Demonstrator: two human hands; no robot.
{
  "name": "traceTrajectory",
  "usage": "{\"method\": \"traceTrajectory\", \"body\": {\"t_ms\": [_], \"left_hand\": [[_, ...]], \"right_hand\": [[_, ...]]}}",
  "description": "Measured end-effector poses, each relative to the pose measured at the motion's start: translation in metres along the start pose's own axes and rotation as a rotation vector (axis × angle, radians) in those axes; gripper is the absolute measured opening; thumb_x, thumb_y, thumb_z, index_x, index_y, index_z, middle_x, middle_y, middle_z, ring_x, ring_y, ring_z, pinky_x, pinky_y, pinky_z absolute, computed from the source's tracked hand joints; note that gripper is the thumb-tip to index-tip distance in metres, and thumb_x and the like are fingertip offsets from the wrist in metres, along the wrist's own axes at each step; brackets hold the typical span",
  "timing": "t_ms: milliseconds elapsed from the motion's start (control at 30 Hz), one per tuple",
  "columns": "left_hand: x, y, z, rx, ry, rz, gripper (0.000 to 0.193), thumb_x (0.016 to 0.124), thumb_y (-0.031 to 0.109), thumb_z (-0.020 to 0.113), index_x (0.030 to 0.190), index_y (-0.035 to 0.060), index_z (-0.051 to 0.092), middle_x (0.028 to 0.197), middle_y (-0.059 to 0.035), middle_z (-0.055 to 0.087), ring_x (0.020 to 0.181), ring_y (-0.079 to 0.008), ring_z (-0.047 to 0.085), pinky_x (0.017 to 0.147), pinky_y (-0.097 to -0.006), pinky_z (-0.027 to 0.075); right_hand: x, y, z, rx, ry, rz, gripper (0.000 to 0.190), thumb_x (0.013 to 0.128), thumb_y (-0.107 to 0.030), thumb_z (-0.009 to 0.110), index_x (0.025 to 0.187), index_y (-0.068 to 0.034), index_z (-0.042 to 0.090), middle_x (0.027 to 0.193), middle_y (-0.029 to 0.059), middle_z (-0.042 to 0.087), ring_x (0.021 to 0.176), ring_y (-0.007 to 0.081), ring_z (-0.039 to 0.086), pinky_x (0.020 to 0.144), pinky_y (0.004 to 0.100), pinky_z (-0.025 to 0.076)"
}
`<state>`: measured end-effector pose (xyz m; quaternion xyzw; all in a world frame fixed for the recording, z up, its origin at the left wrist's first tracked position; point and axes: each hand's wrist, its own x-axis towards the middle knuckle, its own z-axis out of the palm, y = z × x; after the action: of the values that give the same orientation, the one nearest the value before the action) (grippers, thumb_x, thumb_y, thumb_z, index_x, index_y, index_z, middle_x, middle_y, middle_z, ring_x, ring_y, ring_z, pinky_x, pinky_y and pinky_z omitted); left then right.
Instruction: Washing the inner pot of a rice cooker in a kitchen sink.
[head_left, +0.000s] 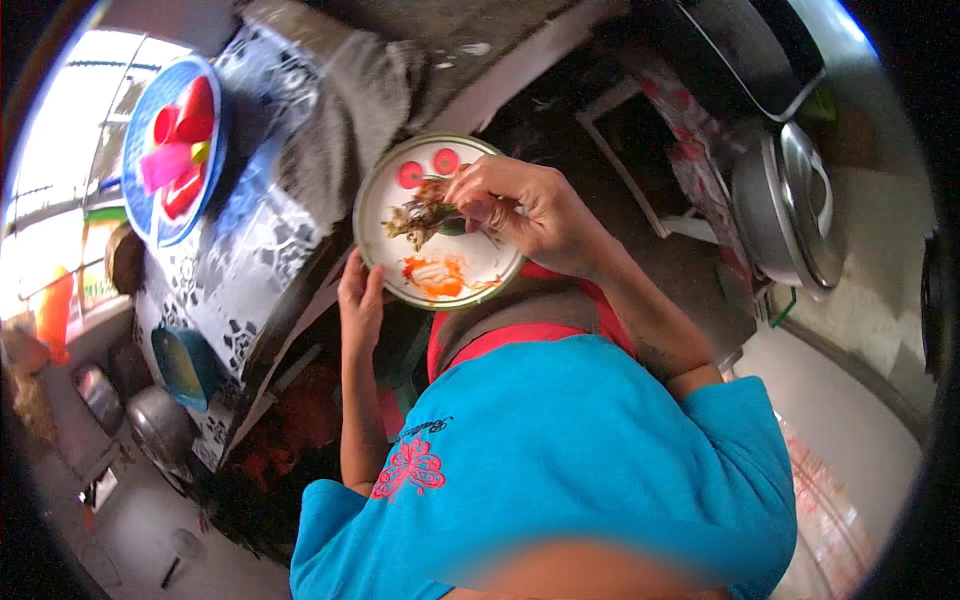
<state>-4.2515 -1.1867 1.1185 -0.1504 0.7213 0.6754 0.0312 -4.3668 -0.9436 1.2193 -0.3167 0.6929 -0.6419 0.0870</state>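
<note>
My left hand (361, 298) holds the rim of a white plate (390, 217) with a green edge, in front of my body. My right hand (517, 206) is over the plate with thumb and fingers pinched on a clump of brown food scraps (420, 214); what exactly it is cannot be told. Part of the clump is hidden behind my fingers. An orange-red sauce smear (437, 276) marks the plate's near side. Two round red motifs (410, 175) show near its far rim.
At left, a blue plastic basin (135, 187) with red and pink plastic ware stands on a patterned worktop (202, 300). A grey cloth (330, 150) drapes beside it. A teal container (184, 367) sits nearer. A lidded metal pot (780, 210) is at right.
</note>
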Motion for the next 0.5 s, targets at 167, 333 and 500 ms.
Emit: {"method": "traceTrajectory", "body": {"t_ms": [167,333,500], "left_hand": [[0.041,-0.079,0.114,-0.003,-0.314,-0.075,0.034,0.087,0.004,0.046,0.119,-0.0041,0.041,0.112,-0.0108,0.052,0.099,-0.0161,0.051,0.087,-0.0268,0.040],[0.093,-0.151,0.214,0.030,-0.291,-0.174,0.036,0.084,0.001,0.042,0.120,-0.0060,0.038,0.112,-0.0171,0.052,0.102,-0.0202,0.050,0.087,-0.0302,0.041],[0.128,-0.219,0.243,0.281,-0.307,-0.037,0.038,0.082,0.004,0.044,0.119,-0.0026,0.040,0.111,-0.0195,0.053,0.103,-0.0299,0.051,0.089,-0.0366,0.039]], "right_hand": [[-0.069,0.034,-0.054,0.011,0.209,0.308,0.014,0.086,-0.008,0.053,0.087,0.004,0.058,0.076,0.0094,0.059,0.067,0.0135,0.058,0.060,0.0258,0.048],[-0.104,0.116,-0.113,-0.047,0.302,0.576,0.030,0.091,-0.026,0.048,0.091,0.002,0.059,0.081,0.0057,0.062,0.065,0.0084,0.057,0.053,0.0216,0.046],[-0.070,0.193,-0.164,-0.031,0.464,0.770,0.033,0.090,-0.031,0.048,0.094,0.001,0.059,0.085,0.0054,0.063,0.065,0.0091,0.058,0.051,0.0228,0.048]]}}
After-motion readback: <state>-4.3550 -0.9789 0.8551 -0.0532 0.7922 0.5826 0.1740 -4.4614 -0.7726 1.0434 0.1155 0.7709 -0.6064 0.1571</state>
